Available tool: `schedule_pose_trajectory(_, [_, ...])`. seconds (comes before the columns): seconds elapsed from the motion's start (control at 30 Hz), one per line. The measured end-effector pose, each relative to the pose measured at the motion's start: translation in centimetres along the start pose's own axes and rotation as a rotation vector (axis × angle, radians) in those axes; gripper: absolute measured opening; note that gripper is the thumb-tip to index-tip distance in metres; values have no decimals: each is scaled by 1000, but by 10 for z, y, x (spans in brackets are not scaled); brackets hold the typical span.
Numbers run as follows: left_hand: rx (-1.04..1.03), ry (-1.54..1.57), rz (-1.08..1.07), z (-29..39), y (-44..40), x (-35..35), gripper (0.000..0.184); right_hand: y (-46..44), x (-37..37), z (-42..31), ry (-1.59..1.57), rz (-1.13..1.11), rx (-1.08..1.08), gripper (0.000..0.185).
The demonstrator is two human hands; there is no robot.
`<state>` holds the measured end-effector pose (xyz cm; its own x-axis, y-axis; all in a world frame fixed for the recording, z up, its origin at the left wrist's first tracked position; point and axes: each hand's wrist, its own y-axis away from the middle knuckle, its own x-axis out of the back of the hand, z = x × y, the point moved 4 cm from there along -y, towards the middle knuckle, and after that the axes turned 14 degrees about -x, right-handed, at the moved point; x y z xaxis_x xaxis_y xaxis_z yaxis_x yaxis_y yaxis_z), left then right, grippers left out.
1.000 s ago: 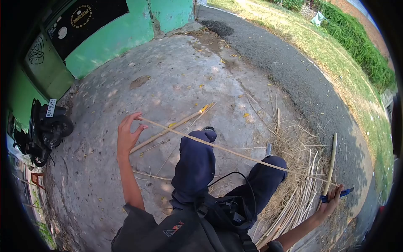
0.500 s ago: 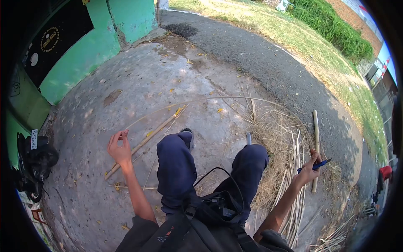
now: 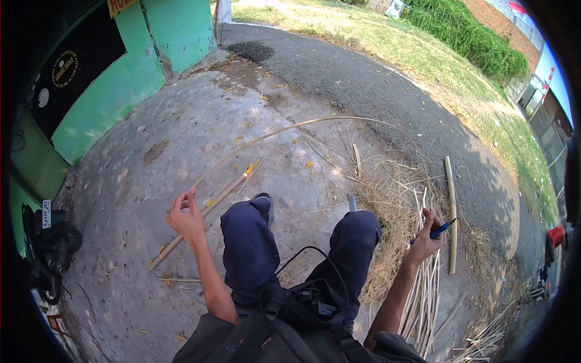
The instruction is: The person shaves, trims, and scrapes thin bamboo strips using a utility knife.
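A long thin strip (image 3: 290, 126) arches up and away over the concrete in front of the knees. Its left end is pinched between the thumb and fingertips of my left hand (image 3: 186, 219). My right hand (image 3: 426, 237) is closed around a blue-handled tool (image 3: 440, 230) with a dark tip, probably a knife. The strip's right part fades against the asphalt and straw, and appears to run down to the right hand's fingertips. A thick pole (image 3: 206, 212) lies on the ground beyond the left hand.
Dry shavings (image 3: 393, 212) and a bundle of pale strips (image 3: 423, 302) lie right of my knees. Another thick pole (image 3: 451, 212) lies farther right. A parked motorcycle (image 3: 51, 254) stands at the left by a green wall (image 3: 103, 115).
The strip has gone from nearly straight to a high arch as my hands came closer together. The right hand moved inward with the blue tool, and the view has shifted.
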<state>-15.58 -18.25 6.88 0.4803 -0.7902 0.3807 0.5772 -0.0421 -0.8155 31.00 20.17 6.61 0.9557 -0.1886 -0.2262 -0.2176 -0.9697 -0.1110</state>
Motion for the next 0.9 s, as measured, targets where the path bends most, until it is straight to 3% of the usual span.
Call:
schedule_pose_trajectory(0.13, [26, 2, 8, -23, -2, 6, 25, -24, 25, 9, 34, 44, 82, 21])
schedule_pose_trajectory(0.2, [18, 26, -91, -44, -4, 12, 27, -43, 46, 11, -190, -85, -114, 18])
schedule_pose_trajectory(0.3, [4, -27, -203, -58, -9, 30, 26, -76, 77, 18, -318, -151, -183, 19])
schedule_pose_trajectory(0.37, [44, 17, -210, -74, -9, 39, 32, -78, 89, 12, -247, -191, -191, 18])
schedule_pose_trajectory(0.43, [81, 70, -229, -83, -7, 40, 38, -74, 85, 0, -211, -391, -141, 17])
schedule_pose_trajectory(0.53, [80, -38, -107, -99, -2, 53, 46, -60, 73, -13, -151, -378, -155, 16])
schedule_pose_trajectory(0.6, [-52, -191, -25, -108, -2, 67, 45, -47, 60, -21, -134, -363, -180, 16])
schedule_pose_trajectory(0.7, [-101, -124, 12, -22, -24, 91, 41, -31, 35, -26, -86, -463, -153, 14])
schedule_pose_trajectory(0.77, [-117, 166, -79, 54, -33, 96, 39, -17, 13, -28, -76, -535, -181, 13])
schedule_pose_trajectory(0.83, [-167, 418, -335, 122, -26, 94, 37, 6, -15, -45, -59, -535, -191, 15])
schedule_pose_trajectory(0.9, [-419, 590, -573, 189, -16, 90, 41, 24, -37, -55, -92, -590, -195, 15])
